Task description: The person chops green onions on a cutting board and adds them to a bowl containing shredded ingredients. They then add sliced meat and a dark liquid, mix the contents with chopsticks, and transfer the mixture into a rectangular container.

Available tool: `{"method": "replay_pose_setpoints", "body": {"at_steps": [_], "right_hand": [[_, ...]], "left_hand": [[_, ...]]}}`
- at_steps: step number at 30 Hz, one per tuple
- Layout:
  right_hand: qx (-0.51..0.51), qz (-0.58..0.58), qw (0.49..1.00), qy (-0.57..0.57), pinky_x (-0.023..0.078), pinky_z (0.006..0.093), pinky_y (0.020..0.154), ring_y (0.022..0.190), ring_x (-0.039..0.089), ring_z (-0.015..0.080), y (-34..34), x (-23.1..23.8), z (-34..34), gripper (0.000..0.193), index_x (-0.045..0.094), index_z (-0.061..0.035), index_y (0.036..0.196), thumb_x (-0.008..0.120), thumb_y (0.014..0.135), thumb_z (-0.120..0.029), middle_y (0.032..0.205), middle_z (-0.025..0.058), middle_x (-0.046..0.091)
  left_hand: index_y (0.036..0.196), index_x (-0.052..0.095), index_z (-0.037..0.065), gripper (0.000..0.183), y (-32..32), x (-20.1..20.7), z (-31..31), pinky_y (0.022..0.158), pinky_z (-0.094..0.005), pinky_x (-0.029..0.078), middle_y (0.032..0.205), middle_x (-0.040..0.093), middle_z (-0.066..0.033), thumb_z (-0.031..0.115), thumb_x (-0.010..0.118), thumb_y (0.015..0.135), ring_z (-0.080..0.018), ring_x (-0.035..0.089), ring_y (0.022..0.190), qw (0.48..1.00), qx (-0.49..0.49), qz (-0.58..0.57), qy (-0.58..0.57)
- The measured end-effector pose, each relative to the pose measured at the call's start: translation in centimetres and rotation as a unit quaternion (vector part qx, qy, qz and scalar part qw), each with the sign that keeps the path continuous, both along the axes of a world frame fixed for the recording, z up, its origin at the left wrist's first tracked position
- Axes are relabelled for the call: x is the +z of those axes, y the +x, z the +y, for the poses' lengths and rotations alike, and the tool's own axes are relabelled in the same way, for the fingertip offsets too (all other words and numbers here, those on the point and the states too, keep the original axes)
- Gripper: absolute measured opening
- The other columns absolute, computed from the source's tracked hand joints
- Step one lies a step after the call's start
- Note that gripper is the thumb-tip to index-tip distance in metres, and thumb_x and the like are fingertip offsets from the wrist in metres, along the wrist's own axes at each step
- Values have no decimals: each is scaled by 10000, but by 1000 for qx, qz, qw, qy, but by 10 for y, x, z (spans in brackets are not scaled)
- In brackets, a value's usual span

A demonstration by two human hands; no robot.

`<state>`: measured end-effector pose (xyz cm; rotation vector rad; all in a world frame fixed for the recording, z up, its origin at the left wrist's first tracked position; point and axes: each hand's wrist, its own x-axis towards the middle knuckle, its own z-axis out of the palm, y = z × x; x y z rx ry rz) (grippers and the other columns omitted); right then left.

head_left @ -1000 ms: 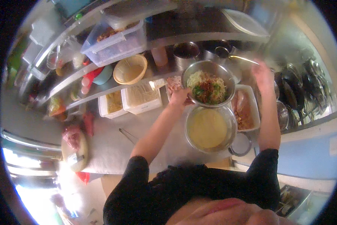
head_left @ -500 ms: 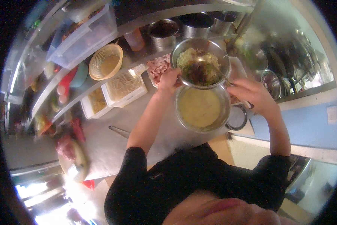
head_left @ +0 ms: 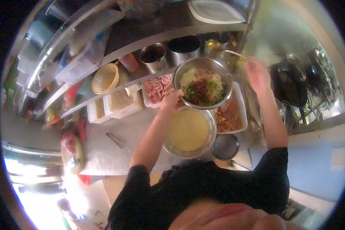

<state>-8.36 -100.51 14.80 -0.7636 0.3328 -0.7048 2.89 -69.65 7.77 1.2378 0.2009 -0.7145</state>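
My left hand (head_left: 171, 101) grips the near left rim of a steel mixing bowl (head_left: 229, 89). In that bowl lie pale shreds, chopped greens and a dark reddish-brown topping. Raised on the right, my right hand (head_left: 257, 73) is closed on the handle of a ladle (head_left: 230, 51), blurred by motion. The ladle's head, with something yellowish in it, is at the rightmost steel pot on the shelf behind the bowl. Just below the mixing bowl, and partly covered by it, stands a larger bowl of pale yellow liquid (head_left: 188, 130).
Sliced pink meat (head_left: 157, 89) fills a tray at the back. Right of the bowls is a white tray (head_left: 243, 115) with brownish pieces, near a dark round container (head_left: 225, 146). Tongs (head_left: 115, 140) lie on the steel counter (head_left: 99, 153). Steel pots (head_left: 154, 57) line the shelf above.
My right hand has lifted the ladle out of the mixing bowl and carried it up to the pot at the back. My left hand still holds the bowl. The view has shifted.
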Motion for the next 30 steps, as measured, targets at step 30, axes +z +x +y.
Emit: {"method": "replay_pose_setpoints", "body": {"at_steps": [30], "right_hand": [[-15, 97, 973, -210, 529, 283, 636, 705, 649, 188, 80, 19, -80, 244, 646, 17, 995, 653, 862, -187, 821, 125, 658]], "left_hand": [[882, 578, 51, 120, 16, -9, -70, 638, -397, 551, 819, 604, -74, 108, 617, 784, -223, 626, 729, 999, -31, 9, 12]]}}
